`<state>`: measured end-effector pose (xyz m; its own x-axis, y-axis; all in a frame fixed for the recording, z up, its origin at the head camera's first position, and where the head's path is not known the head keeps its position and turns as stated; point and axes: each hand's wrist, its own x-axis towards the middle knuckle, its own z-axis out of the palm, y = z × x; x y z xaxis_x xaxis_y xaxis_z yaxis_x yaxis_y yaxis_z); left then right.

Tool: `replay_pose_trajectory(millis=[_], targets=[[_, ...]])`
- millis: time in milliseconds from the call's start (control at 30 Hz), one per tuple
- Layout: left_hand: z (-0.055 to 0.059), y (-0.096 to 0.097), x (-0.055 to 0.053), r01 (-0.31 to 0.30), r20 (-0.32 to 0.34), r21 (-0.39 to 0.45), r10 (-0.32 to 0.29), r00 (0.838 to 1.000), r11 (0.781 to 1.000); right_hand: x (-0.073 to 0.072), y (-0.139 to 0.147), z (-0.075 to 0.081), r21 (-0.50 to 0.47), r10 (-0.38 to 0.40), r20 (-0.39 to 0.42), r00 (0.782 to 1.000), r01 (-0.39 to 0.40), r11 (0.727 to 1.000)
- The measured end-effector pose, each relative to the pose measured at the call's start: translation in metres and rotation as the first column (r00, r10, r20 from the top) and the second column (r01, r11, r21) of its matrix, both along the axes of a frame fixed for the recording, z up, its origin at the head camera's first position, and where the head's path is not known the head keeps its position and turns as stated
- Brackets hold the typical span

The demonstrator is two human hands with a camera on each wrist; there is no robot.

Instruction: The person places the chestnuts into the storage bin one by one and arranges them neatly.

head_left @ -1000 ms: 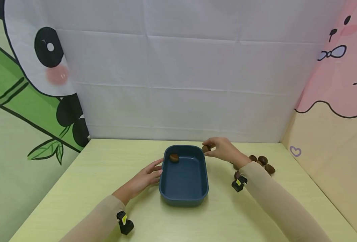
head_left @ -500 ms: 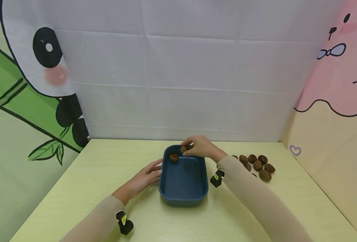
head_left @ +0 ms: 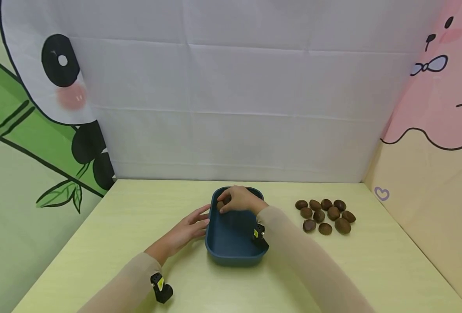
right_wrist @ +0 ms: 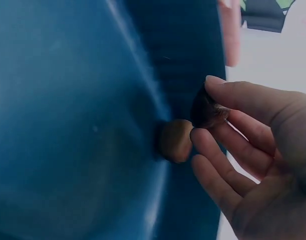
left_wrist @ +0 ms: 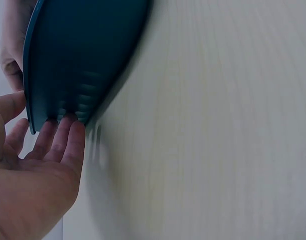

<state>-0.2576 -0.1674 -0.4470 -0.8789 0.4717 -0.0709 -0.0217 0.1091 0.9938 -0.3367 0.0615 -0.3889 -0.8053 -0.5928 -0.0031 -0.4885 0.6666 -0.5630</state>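
Note:
A dark blue rectangular tray [head_left: 236,261] with raised walls stands on the table. Over its far left part, my right hand [head_left: 239,201] pinches a chestnut [right_wrist: 205,110] between thumb and fingertips. Just beside that one, a second, lighter brown chestnut [right_wrist: 176,141] lies on the tray's floor by the wall. My left hand [head_left: 185,230] rests against the outside of the tray's left wall, its fingers fairly straight. In the left wrist view the fingertips [left_wrist: 75,135] touch the wall low down, and the thumb is near the rim.
Several more chestnuts [head_left: 319,216] lie loosely grouped on the pale yellow table [head_left: 156,195], right of the tray. A white cloth [head_left: 231,108] hangs behind the table. Printed panels stand at both sides, and each wrist wears a small black camera [head_left: 162,289].
My right hand has carried the chestnut left, from beside the tray's right rim to inside over its far left part, uncovering the loose chestnuts. My left hand has stayed in place.

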Motion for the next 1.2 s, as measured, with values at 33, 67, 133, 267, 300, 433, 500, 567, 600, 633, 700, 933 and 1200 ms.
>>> replay_pose_trajectory(millis=[33, 67, 133, 267, 300, 433, 500, 567, 600, 633, 700, 933, 1200], targets=[[0.0, 0.0, 0.0, 0.0, 0.002, 0.002, 0.0, 1.0, 1.0, 0.0, -0.002, -0.003, 0.006, -0.007, 0.009, 1.0, 0.007, 1.0], [0.0, 0.0, 0.0, -0.001, 0.003, 0.004, 0.001, 1.0, 1.0, 0.001, -0.003, -0.006, 0.007, -0.016, 0.023, 1.0, 0.015, 1.0], [-0.001, 0.001, 0.0, 0.001, 0.005, 0.006, -0.001, 1.0, 1.0, 0.001, -0.006, -0.012, 0.01, -0.029, 0.046, 0.999, 0.029, 1.0], [-0.002, 0.001, 0.0, 0.006, 0.003, 0.005, -0.006, 1.0, 1.0, 0.001, -0.009, -0.023, -0.011, -0.05, 0.08, 0.996, 0.051, 0.999], [-0.002, 0.001, 0.0, 0.009, 0.002, 0.005, -0.009, 1.0, 1.0, 0.0, -0.009, -0.025, -0.01, -0.052, 0.078, 0.996, 0.053, 0.999], [-0.002, 0.0, 0.0, 0.015, -0.001, 0.014, -0.015, 1.0, 1.0, 0.002, -0.011, -0.029, -0.005, -0.064, 0.066, 0.996, 0.064, 0.998], [-0.002, 0.0, -0.001, 0.016, -0.002, 0.014, -0.016, 1.0, 1.0, 0.003, -0.011, -0.03, -0.003, -0.074, 0.059, 0.996, 0.074, 0.997], [-0.002, 0.001, -0.001, 0.015, -0.002, 0.013, -0.015, 1.0, 1.0, 0.004, -0.011, -0.031, -0.012, -0.084, 0.055, 0.995, 0.085, 0.996], [-0.002, 0.001, -0.001, 0.013, -0.001, 0.012, -0.013, 1.0, 1.0, 0.004, -0.011, -0.031, -0.021, -0.089, 0.052, 0.995, 0.09, 0.996], [-0.001, 0.001, -0.001, 0.01, 0.0, 0.011, -0.01, 1.0, 1.0, 0.004, -0.011, -0.031, -0.03, -0.093, 0.046, 0.995, 0.095, 0.995], [-0.001, 0.001, -0.001, 0.007, 0.002, 0.012, -0.007, 1.0, 1.0, 0.004, -0.011, -0.03, -0.045, -0.108, 0.03, 0.994, 0.11, 0.993], [0.0, 0.001, -0.002, 0.008, -0.001, 0.019, -0.008, 1.0, 1.0, 0.006, -0.009, -0.028, -0.068, -0.164, -0.008, 0.986, 0.163, 0.984], [-0.001, 0.001, -0.001, 0.013, -0.004, 0.02, -0.013, 1.0, 1.0, 0.003, -0.009, -0.03, -0.062, -0.194, 0.009, 0.981, 0.195, 0.979]])
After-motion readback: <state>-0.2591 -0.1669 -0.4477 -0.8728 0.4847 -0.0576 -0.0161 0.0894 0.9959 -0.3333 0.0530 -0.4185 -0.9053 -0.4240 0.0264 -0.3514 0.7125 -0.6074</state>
